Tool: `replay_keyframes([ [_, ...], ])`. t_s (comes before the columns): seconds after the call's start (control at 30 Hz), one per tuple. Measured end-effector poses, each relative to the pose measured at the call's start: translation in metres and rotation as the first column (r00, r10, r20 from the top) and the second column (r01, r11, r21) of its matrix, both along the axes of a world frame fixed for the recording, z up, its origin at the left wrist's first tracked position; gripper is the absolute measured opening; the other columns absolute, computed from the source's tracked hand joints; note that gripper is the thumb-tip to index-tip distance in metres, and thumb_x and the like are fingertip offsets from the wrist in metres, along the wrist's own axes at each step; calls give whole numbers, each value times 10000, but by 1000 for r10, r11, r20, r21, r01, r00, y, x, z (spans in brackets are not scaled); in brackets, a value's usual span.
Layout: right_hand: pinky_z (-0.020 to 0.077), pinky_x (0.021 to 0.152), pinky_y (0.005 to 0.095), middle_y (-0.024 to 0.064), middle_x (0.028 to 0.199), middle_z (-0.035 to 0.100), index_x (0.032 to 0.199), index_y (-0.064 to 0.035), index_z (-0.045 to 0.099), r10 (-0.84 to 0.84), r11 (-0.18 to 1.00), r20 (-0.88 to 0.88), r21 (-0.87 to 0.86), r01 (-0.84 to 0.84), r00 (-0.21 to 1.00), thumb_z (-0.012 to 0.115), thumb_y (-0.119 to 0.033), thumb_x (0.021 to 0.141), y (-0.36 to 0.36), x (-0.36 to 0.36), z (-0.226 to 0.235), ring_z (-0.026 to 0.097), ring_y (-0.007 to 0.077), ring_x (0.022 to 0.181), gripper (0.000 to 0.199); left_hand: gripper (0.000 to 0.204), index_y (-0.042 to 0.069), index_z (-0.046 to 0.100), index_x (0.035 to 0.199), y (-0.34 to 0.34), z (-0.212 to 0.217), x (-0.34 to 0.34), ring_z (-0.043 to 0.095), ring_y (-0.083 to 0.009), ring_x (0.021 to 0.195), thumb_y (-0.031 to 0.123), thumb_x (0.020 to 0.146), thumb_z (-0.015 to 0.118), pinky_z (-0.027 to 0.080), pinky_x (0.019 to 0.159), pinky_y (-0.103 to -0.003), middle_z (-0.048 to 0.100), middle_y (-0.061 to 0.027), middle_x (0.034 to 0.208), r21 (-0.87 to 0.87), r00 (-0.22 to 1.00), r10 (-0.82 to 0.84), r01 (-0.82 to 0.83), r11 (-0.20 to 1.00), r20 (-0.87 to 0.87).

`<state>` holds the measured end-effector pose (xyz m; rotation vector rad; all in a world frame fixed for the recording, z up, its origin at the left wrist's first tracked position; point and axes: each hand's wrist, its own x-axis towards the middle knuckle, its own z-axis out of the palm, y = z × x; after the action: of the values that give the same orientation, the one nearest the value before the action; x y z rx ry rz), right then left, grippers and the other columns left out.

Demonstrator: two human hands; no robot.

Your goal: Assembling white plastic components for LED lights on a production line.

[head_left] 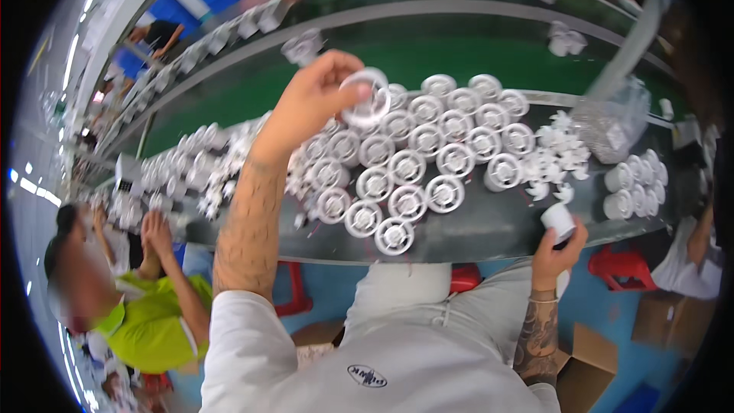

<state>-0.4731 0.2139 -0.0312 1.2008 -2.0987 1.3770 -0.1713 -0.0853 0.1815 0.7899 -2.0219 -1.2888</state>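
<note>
- Factory floor, blue, with a long green conveyor belt running beyond a dark workbench; other workers sit along the line.
- Seated person in a yellow-green shirt at lower left, hands raised near the bench edge.
- Cluster of white round finned housings packed in rows across the bench centre.
- Clear plastic bag of small parts at right, white star-shaped pieces just beside it.
- White cylindrical cups grouped near the right bench edge.
- Left hand raised over the cluster, fingers pinched on a white ring-shaped housing.
- Right hand at the near bench edge, closed around a white cup.
</note>
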Motion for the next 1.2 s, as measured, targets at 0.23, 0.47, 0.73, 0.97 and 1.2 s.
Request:
replay_keyframes([
  [0.23, 409, 994, 409, 206, 1213, 560, 1270, 50, 492, -1, 999, -26, -41, 0, 1000, 604, -120, 886, -1, -7, -18, 549, 338, 1116, 434, 222, 41, 602, 1036, 167, -95, 129, 537, -50, 593, 111, 846, 694, 379, 460, -192, 644, -10, 825, 460, 818, 464, -575, 677, 339],
  [0.47, 430, 986, 428, 227, 1256, 536, 1285, 61, 479, -9, 1000, -13, 3, 9, 1000, 602, -158, 900, 1, -10, -20, 548, 357, 1135, 460, 298, -73, 634, 1030, 188, -146, 120, 600, -92, 666, 146, 848, 721, 484, 562, -225, 636, -92, 1016, 433, 717, 694, -645, 630, 59],
  [0.73, 415, 1003, 409, 223, 1291, 536, 1300, 43, 487, -56, 998, -60, -18, 55, 997, 614, -201, 926, 4, -9, -23, 543, 354, 1166, 465, 245, 9, 627, 1091, 115, -158, 201, 623, -225, 904, 29, 847, 620, 495, 797, -311, 632, -129, 1051, -630, 484, 873, -697, 343, -60],
  [0.97, 420, 997, 409, 222, 1277, 546, 1291, 40, 500, -55, 998, -59, -26, 54, 997, 619, -187, 922, 1, -4, -23, 546, 352, 1162, 449, 396, 19, 615, 1171, 36, -181, 260, 556, -375, 1012, 214, 829, 650, 433, 907, -428, 609, -184, 1129, -926, 193, 969, -312, 211, 156],
  [1.2, 428, 979, 402, 223, 1254, 559, 1285, 44, 506, -124, 992, -103, -42, 120, 987, 629, -155, 909, 8, -8, -19, 554, 345, 1144, 443, 174, 13, 610, 957, 45, -188, 234, 578, -361, 902, 144, 843, 626, 458, 814, -445, 620, -165, 955, -769, 417, 887, -496, 403, 197],
])
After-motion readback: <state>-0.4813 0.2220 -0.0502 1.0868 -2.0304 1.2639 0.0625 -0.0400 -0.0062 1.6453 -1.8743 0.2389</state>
